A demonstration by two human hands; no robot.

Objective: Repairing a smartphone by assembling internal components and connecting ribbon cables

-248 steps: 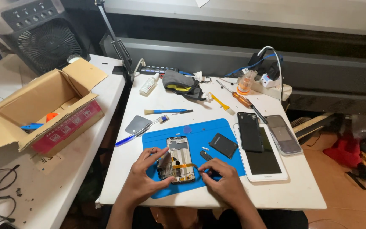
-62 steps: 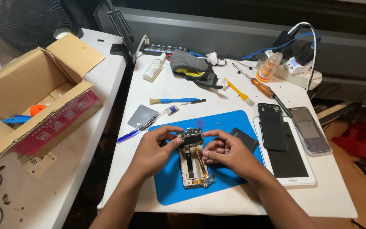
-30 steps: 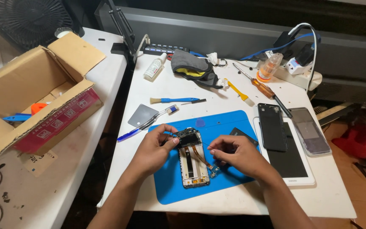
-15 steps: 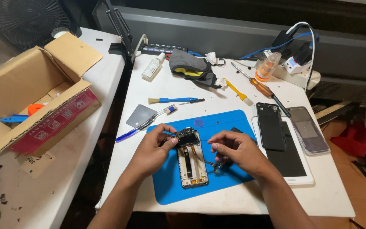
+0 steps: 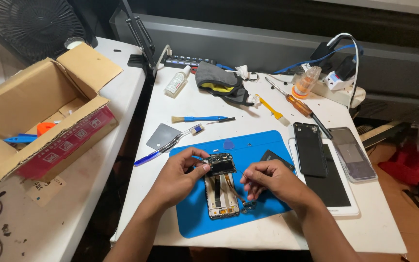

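Observation:
An opened phone frame point(image 5: 221, 198) lies on the blue work mat point(image 5: 272, 145). My left hand point(image 5: 179, 174) pinches a small dark circuit board point(image 5: 220, 164) lifted at the frame's top end. My right hand point(image 5: 267, 180) sits just right of the frame with its fingers closed on a thin tool whose tip points at the frame; the tool itself is barely visible. A small dark flex part point(image 5: 248, 205) lies beside the frame's lower right corner.
On the white table: a blue brush point(image 5: 197, 119), grey pry card point(image 5: 162, 136), blue-handled tool point(image 5: 166, 146), orange screwdriver point(image 5: 299, 105), yellow pry tool point(image 5: 271, 107), phone back cover point(image 5: 309, 148), phone point(image 5: 353, 154), white tablet point(image 5: 338, 191), bottles, cloth. A cardboard box point(image 5: 44, 116) stands left.
My left hand has lifted the dark board off the frame's top. My right hand has moved from holding the frame to its right side, closing on a thin tool.

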